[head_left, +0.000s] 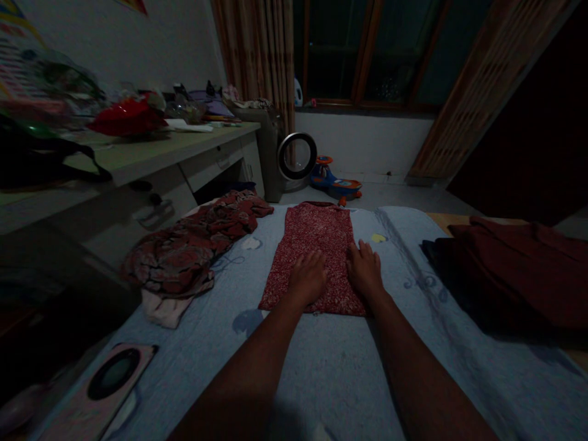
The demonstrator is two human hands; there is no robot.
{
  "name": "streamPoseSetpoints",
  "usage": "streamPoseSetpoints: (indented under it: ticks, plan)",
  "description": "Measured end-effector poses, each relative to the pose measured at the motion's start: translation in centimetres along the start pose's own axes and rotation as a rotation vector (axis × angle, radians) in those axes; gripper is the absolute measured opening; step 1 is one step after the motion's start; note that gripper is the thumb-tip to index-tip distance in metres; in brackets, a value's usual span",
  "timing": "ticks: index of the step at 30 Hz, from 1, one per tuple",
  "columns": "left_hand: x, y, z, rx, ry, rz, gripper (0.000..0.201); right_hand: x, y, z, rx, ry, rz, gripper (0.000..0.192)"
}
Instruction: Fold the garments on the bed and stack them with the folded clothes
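A red, white-flecked garment (316,229) lies folded into a long flat shape on the blue bedspread (331,373), its collar edge at the far end. My left hand (309,277) rests palm down on the cloth, left of its lower middle, with the fingers laid out flat. Along the right edge of the garment lies my right hand (364,266), fingers stretched forward, partly on the cloth and partly over the bedspread. Neither hand grips anything that I can see.
To the left lies a crumpled patterned red cloth (184,251). A pink phone-like object (103,392) is at the lower left. Dark folded clothes (519,275) are stacked at the right. Beyond the bed are a washing machine door (297,156), a blue ride-on toy (335,182) and a cluttered desk (184,150).
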State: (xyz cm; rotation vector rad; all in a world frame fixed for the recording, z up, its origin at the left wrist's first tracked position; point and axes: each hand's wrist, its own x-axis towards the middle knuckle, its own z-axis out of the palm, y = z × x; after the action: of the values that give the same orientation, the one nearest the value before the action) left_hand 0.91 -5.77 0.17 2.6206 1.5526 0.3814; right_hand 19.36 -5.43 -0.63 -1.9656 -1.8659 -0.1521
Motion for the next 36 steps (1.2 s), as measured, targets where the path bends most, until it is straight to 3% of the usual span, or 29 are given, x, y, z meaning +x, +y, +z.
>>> streamPoseSetpoints:
  ticks: [4, 8, 13, 25, 36]
  plan:
    - [0.0, 0.0, 0.0, -0.003, 0.001, 0.001, 0.050, -0.1, -1.5, -0.1, 0.215, 0.111, -0.189, 0.042]
    - [0.0, -0.1, 0.3, 0.018, 0.028, 0.011, 0.050, -0.8, -2.8, 0.8, 0.268, 0.033, -0.276, 0.042]
    - [0.0, -0.2, 0.5, 0.038, 0.037, 0.014, 0.050, -1.2, -2.6, 1.3, 0.155, -0.125, -0.265, 0.041]
    - [0.1, -0.4, 0.9, 0.011, 0.024, 0.010, 0.049, -0.2, -1.3, 0.8, 0.114, -0.144, -0.256, 0.041]
    - [0.0, -0.2, -0.1, -0.007, 0.004, 0.005, 0.049, 0.1, 0.4, -0.1, 0.048, -0.198, 0.003, 0.040]
